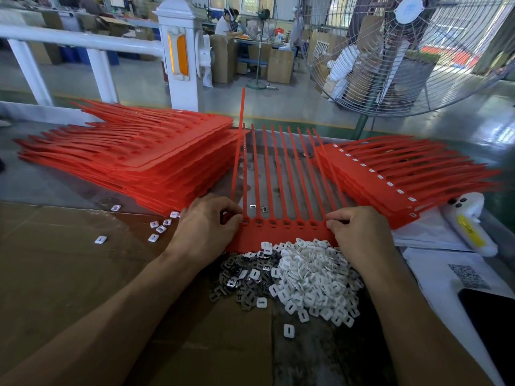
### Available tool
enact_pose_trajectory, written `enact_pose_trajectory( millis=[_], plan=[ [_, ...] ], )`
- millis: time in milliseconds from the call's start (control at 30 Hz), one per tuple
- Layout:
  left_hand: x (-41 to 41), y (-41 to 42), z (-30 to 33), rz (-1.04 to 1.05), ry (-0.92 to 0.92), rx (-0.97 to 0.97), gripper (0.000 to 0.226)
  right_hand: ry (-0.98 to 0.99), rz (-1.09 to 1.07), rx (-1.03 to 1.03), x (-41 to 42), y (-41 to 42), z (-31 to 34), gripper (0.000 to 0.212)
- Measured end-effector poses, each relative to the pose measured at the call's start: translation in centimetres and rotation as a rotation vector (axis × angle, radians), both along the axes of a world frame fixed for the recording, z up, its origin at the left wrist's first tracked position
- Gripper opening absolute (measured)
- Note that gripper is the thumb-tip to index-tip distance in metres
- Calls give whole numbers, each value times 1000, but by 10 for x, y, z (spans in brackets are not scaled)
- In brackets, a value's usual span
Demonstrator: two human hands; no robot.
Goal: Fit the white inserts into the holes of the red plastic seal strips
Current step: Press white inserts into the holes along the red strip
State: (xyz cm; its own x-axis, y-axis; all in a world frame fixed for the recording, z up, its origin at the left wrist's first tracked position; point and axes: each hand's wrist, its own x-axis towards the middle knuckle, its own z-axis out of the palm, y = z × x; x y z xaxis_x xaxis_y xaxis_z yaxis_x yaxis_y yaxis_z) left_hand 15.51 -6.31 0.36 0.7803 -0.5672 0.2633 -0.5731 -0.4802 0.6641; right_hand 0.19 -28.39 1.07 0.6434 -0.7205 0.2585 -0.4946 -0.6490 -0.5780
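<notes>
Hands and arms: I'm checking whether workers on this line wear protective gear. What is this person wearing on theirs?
Nothing shows on either. The left hand and the right hand are bare: no gloves, rings or tape. Both forearms are uncovered from wrist to the frame's lower edge, with no sleeve, watch or wristband in view. Whether a short sleeve starts higher up cannot be told.

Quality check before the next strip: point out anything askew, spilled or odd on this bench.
One tail of the red seal strip the hands hold, at its left end, sticks up at while the others lie flat. A few white inserts lie scattered on the cardboard, left of the left hand and apart from the main white pile.
</notes>
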Motion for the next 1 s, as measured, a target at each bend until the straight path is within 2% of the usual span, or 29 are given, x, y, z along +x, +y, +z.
enact_pose_trajectory(
  millis=[233, 767, 1000],
  plan=[
    [0, 0, -1, 7, 7, -3, 10, -20, -11, 50, -6, -2, -1, 23],
    [-1, -1, 0, 16, 5, 4, 10, 18, 1, -13, -9, -2, 0, 17],
    [-1, 0, 0, 10, 7, 10, 11, -62, 74, -3, -8, 9, 8, 13]
  ],
)
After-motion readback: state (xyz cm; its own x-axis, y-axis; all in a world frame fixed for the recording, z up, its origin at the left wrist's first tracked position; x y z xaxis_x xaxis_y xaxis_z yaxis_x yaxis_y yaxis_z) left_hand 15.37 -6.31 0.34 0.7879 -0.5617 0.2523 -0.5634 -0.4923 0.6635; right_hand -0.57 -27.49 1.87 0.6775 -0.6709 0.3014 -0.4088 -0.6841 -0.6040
